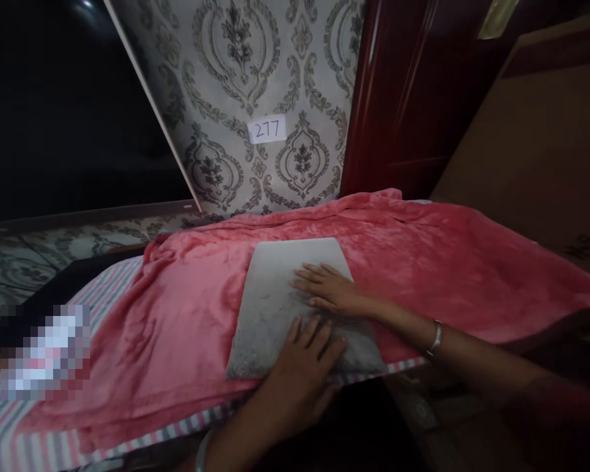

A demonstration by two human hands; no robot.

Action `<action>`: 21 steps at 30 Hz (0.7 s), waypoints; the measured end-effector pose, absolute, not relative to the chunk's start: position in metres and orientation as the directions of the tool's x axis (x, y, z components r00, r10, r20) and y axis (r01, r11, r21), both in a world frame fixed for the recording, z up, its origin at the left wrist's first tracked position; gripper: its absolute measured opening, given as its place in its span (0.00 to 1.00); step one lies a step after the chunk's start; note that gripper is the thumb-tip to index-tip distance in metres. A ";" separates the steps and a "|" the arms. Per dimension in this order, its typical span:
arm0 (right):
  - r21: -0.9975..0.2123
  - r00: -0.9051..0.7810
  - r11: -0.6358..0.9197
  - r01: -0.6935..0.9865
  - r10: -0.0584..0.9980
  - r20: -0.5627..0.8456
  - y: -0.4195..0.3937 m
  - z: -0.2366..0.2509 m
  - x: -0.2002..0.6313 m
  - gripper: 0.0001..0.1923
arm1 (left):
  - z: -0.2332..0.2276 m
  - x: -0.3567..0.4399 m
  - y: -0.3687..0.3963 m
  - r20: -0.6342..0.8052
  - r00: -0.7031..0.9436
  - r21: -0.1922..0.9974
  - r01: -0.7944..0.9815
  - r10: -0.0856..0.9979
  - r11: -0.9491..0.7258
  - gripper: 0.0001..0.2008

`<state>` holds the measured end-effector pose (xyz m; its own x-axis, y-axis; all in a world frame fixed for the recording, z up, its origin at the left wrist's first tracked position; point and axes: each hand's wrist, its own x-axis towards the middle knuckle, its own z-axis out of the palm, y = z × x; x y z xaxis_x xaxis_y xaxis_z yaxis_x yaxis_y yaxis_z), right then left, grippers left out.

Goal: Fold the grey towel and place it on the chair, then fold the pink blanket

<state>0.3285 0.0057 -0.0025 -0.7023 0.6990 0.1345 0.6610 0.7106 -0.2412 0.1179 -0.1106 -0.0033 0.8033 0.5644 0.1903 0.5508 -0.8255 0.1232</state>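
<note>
A folded grey towel (275, 295) lies flat on a pink fleece blanket (423, 262) spread over a bed. My left hand (302, 367) rests palm down on the towel's near edge, fingers spread. My right hand (327, 288) lies flat on the towel's right side, fingers pointing left; a silver bangle (436, 338) sits on that wrist. Neither hand grips anything.
Under the blanket is a striped sheet (10, 432). Patterned wallpaper (255, 78) with a label reading 277 (267, 129) stands behind the bed. A dark red wooden door (413, 98) is at the back right. A blurred patch (44, 354) sits at the left.
</note>
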 end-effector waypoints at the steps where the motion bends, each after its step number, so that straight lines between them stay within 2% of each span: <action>1: -0.237 -0.692 0.698 0.676 0.712 0.122 0.001 -0.007 0.336 0.29 | -0.008 0.126 -0.109 0.198 0.801 0.106 0.555 0.565 -0.825 0.33; 5: -0.228 -0.677 0.676 0.701 0.731 0.088 0.008 -0.025 0.356 0.31 | -0.034 0.142 -0.107 0.246 0.764 0.020 0.612 0.597 -0.791 0.34; 9: -0.214 -0.639 0.651 0.729 0.758 0.131 0.040 -0.033 0.360 0.32 | -0.045 0.138 -0.107 0.270 0.777 -0.048 0.600 0.568 -0.798 0.31; 15: -0.265 -0.472 0.497 0.827 0.868 0.154 0.108 -0.038 0.370 0.32 | -0.061 0.136 -0.100 0.321 0.782 -0.130 0.595 0.535 -0.793 0.32; 18: -0.303 -0.403 0.431 0.850 0.902 0.153 0.134 -0.044 0.376 0.33 | -0.067 0.135 -0.098 0.319 0.778 -0.119 0.599 0.541 -0.792 0.33; 21: -0.302 -0.370 0.399 0.866 0.917 0.150 0.144 -0.049 0.379 0.32 | -0.060 0.135 -0.102 0.262 0.781 -0.047 0.596 0.566 -0.801 0.35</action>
<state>0.3788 0.1443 -0.0490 -0.3702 0.9168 0.1499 0.8657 0.3990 -0.3022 0.1355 -0.1024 -0.0600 0.7814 0.5662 0.2623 0.5964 -0.8013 -0.0473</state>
